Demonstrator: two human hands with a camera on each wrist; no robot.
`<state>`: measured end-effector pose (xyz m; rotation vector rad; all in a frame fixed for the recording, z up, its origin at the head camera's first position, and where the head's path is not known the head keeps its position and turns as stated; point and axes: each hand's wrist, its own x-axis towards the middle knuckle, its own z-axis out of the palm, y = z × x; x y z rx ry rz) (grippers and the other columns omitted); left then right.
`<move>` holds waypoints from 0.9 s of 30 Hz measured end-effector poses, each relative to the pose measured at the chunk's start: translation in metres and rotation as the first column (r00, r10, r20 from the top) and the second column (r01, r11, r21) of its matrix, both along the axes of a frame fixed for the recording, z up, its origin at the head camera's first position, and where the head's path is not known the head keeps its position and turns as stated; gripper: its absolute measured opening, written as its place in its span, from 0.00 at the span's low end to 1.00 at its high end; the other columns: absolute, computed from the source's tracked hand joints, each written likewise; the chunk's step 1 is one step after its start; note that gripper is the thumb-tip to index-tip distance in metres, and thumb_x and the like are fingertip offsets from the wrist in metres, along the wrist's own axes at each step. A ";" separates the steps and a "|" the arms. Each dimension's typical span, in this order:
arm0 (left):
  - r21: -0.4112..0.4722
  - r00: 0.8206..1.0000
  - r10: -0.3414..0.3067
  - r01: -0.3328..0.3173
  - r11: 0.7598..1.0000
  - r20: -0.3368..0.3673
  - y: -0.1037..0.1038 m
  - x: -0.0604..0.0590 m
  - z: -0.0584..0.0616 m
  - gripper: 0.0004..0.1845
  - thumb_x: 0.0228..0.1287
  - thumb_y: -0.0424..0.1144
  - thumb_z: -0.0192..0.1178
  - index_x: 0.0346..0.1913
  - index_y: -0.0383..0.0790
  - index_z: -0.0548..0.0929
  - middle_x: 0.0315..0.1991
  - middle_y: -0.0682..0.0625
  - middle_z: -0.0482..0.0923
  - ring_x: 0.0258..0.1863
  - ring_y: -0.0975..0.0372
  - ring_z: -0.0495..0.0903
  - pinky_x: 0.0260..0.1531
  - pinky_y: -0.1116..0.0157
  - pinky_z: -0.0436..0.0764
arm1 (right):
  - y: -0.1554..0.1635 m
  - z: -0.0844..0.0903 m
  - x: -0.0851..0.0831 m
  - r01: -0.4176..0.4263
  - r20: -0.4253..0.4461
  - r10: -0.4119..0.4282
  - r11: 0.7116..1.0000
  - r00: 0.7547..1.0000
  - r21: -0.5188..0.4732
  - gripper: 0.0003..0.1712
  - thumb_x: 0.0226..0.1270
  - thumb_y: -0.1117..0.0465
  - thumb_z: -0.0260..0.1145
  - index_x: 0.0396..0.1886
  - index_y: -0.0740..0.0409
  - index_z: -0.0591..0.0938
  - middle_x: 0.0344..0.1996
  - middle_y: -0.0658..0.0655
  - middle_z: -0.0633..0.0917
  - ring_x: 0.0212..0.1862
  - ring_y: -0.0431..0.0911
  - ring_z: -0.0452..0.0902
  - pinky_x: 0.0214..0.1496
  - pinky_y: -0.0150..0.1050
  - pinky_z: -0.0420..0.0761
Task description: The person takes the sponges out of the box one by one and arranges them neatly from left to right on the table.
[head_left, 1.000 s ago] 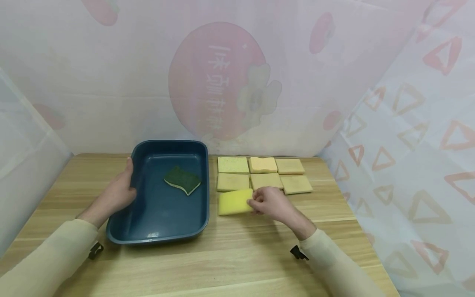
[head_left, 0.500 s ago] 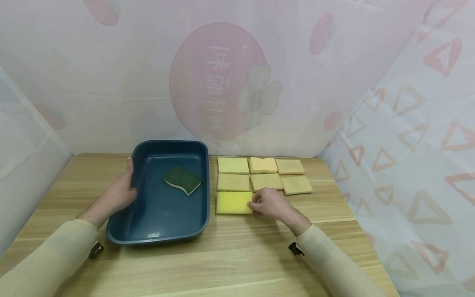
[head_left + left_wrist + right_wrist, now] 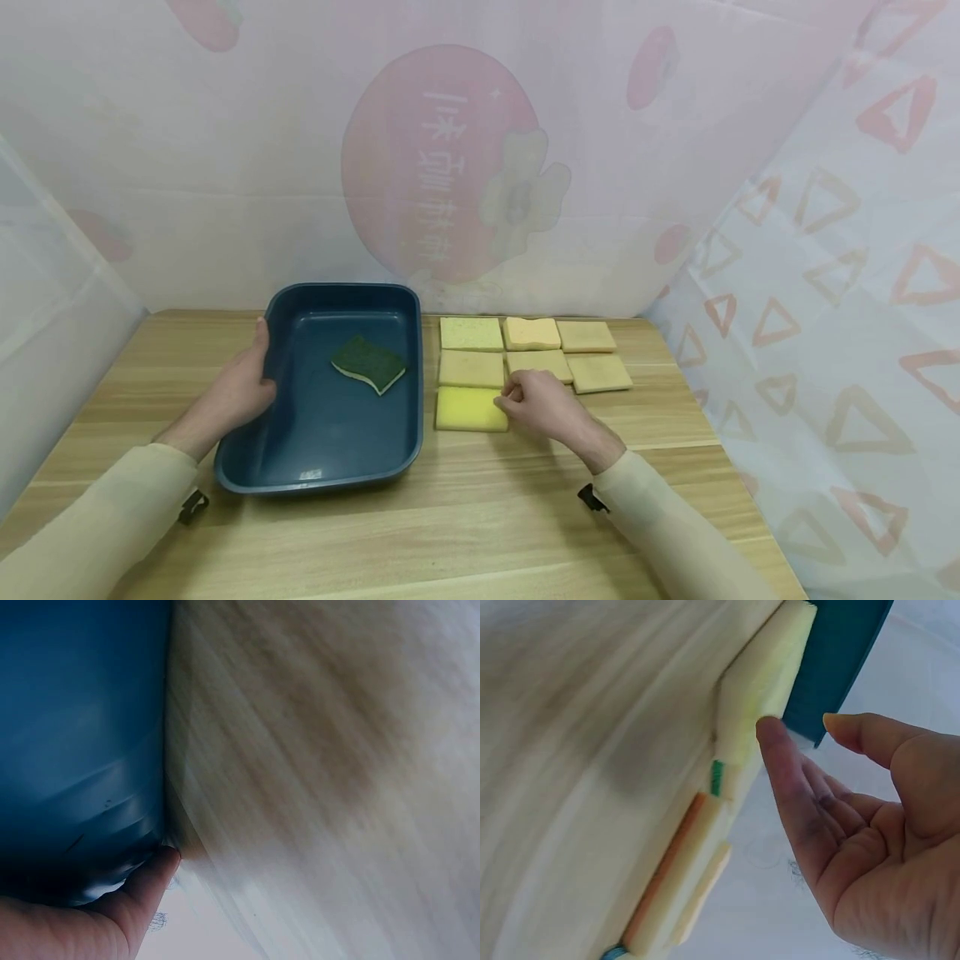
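Observation:
My left hand (image 3: 232,396) grips the left wall of a deep dark-blue tray (image 3: 330,437); in the left wrist view one finger (image 3: 142,896) lies along the tray's outside. A dark-green-topped sponge (image 3: 367,362) with a pale underside lies wavy inside the tray. A bright yellow sponge (image 3: 471,408) lies flat on the table just right of the tray. Beside its right end is my right hand (image 3: 542,404). In the right wrist view, thumb and index finger stand apart with nothing between them, the index fingertip (image 3: 769,727) right by the yellow sponge.
Behind the yellow sponge, several pale sponges lie in two rows, among them a speckled light-green one (image 3: 471,333) and a wavy-edged one (image 3: 532,333). The wooden table (image 3: 450,517) ends at a printed cloth wall (image 3: 300,208) at the back.
The yellow sponge has gone from tilted in my right hand's pinch to flat on the table. My right hand has let go and shifted slightly up and left. The left hand and tray have not moved.

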<state>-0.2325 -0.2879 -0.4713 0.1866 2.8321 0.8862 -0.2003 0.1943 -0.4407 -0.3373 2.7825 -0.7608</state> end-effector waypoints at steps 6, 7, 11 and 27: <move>0.006 1.000 0.004 -0.004 1.000 -0.001 0.000 0.000 -0.001 0.59 0.71 0.20 0.53 0.91 0.22 0.23 0.83 0.04 0.51 0.33 0.48 0.80 0.30 0.55 0.85 | -0.017 0.010 -0.003 -0.020 -0.021 0.019 0.999 1.000 -0.039 0.16 0.87 0.56 0.74 0.60 0.63 0.92 0.48 0.58 0.98 0.49 0.49 0.96 0.56 0.47 0.95; 0.003 1.000 0.005 -0.005 1.000 -0.002 0.000 0.000 -0.001 0.59 0.71 0.20 0.53 0.91 0.21 0.23 0.83 0.05 0.51 0.34 0.47 0.81 0.31 0.55 0.85 | -0.021 0.011 -0.003 -0.026 -0.021 0.026 0.999 0.999 -0.046 0.16 0.88 0.56 0.73 0.61 0.64 0.91 0.50 0.59 0.98 0.51 0.50 0.96 0.58 0.48 0.96; -0.008 1.000 0.007 -0.007 1.000 -0.004 0.000 -0.001 -0.001 0.59 0.71 0.20 0.53 0.91 0.21 0.24 0.84 0.05 0.49 0.41 0.40 0.83 0.32 0.54 0.86 | -0.033 0.015 -0.008 -0.060 -0.039 0.057 0.996 0.998 -0.061 0.19 0.88 0.56 0.73 0.66 0.65 0.90 0.60 0.62 0.97 0.62 0.56 0.95 0.68 0.53 0.93; -0.012 1.000 0.005 -0.005 1.000 0.000 -0.003 -0.002 -0.003 0.59 0.72 0.20 0.54 0.91 0.22 0.23 0.84 0.06 0.49 0.50 0.32 0.83 0.35 0.51 0.88 | -0.088 0.029 -0.019 -0.183 -0.252 0.198 0.980 0.947 0.082 0.27 0.89 0.52 0.72 0.79 0.56 0.85 0.78 0.58 0.87 0.79 0.55 0.85 0.78 0.53 0.87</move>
